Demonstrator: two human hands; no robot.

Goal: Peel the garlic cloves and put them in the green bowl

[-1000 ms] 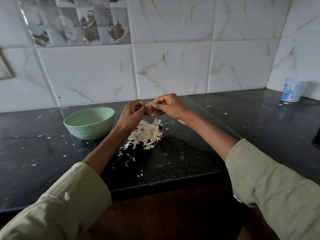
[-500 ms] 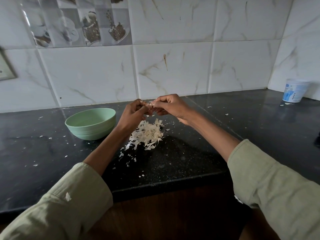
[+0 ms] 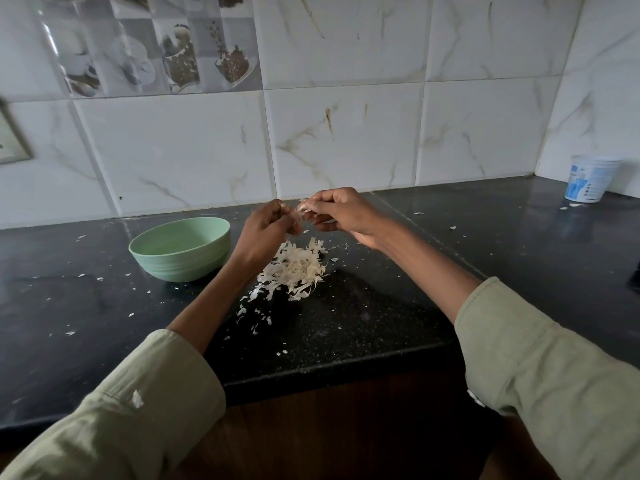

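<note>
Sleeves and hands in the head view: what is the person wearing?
Both arms wear loose, pale green sleeves, left sleeve and right sleeve, pushed up to bare forearms. A white flake sticks to the left one. Left hand and right hand are ungloved.

No legible text anywhere (blue print on the white cup (image 3: 590, 179) too blurred)

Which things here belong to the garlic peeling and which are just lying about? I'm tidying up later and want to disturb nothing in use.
In use:
- small pale garlic clove, pinched between left hand and right hand
- round pale-green bowl
- heap of papery white garlic peels

Lying about:
- white-and-blue plastic tub in the far right corner
- loose peel flakes on the black stone counter
</note>
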